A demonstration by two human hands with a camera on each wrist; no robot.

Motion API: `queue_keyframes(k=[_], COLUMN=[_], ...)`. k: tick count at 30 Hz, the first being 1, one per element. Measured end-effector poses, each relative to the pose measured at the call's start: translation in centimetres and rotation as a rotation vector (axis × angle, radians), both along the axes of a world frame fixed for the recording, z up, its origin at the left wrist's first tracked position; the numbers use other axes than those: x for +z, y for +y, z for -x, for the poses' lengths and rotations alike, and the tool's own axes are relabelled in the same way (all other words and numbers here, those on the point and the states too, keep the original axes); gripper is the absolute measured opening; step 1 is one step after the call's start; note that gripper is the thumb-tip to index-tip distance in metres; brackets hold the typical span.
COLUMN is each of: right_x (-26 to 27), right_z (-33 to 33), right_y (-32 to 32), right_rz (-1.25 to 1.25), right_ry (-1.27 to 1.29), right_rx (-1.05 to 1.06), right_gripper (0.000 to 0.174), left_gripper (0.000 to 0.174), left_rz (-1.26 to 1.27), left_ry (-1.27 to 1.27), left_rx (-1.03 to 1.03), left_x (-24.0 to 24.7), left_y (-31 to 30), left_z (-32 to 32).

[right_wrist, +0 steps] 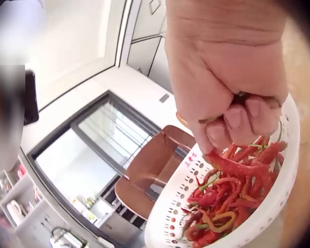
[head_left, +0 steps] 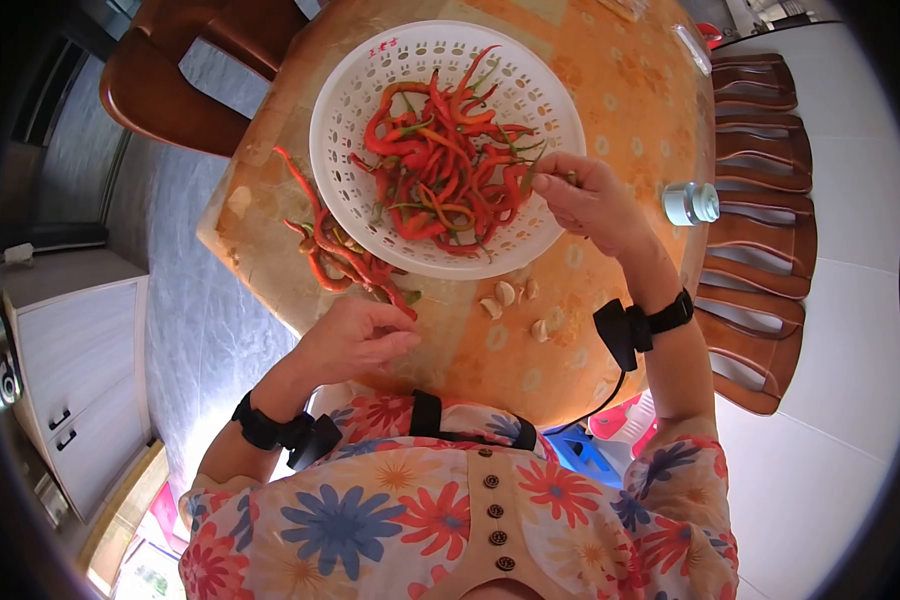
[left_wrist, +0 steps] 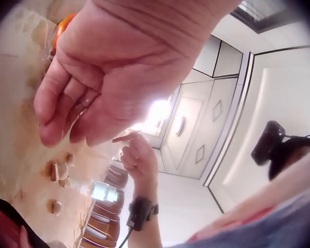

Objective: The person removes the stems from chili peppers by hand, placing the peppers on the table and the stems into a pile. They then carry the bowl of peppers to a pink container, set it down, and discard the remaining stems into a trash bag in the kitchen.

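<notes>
Red chilies (head_left: 448,140), a tangled heap: inside the white basket (head_left: 345,190), lying towards its middle and its near side; some green stems among them, and a few chilies with orange or yellowish skin.

One chili (right_wrist: 237,164), red: at the right hand's fingertips, over the basket's near right rim.

Right hand (head_left: 595,205): at that rim, fingers curled in, pinching the red chili; small dark and green bits show in the folded palm.

Loose chilies (head_left: 322,240), a smaller pile, mostly red: on the table, just beside the basket, to its left and near left.

Left hand (head_left: 348,340): on the person's side of the basket, by the near end of the loose pile; fingers loosely bent and close together, grip slack, nothing seen in it. Whether it touches the nearest chili, cannot tell.

Garlic cloves (head_left: 505,293), several, pale: on the table, near side of the basket, between it and the person, one lying apart from the rest.

Jar (head_left: 690,203), pale, lidded: well apart from the basket, to its right, near the table edge.

Table (head_left: 630,120), orange patterned top: beneath the basket.

Brown chairs (head_left: 760,225), in a row: right of the basket, beyond the table edge. Another chair (head_left: 160,85), brown: to the basket's far left.
</notes>
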State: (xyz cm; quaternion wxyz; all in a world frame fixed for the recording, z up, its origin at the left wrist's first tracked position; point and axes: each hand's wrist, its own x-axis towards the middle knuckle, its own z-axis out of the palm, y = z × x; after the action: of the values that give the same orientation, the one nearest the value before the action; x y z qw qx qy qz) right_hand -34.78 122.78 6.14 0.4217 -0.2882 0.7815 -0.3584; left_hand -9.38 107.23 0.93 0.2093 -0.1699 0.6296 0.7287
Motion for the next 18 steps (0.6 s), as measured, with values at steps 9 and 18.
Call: queue_keyframes(k=[9,18], right_x=[0.0,-1.4], right_z=[-7.4,-10.8], right_y=[1.1,3.3], right_rz=[0.365,0.299], right_ry=[-0.726,-0.13], right_rx=[-0.211,-0.096], right_gripper=[0.014,0.018], left_gripper=[0.021,0.018], left_rz=[-0.727,-0.488], left_ry=[0.032,0.116], left_rx=[0.283,0.413], left_x=[1.9,1.0], left_y=[1.5,1.9], left_z=[3.6,2.5])
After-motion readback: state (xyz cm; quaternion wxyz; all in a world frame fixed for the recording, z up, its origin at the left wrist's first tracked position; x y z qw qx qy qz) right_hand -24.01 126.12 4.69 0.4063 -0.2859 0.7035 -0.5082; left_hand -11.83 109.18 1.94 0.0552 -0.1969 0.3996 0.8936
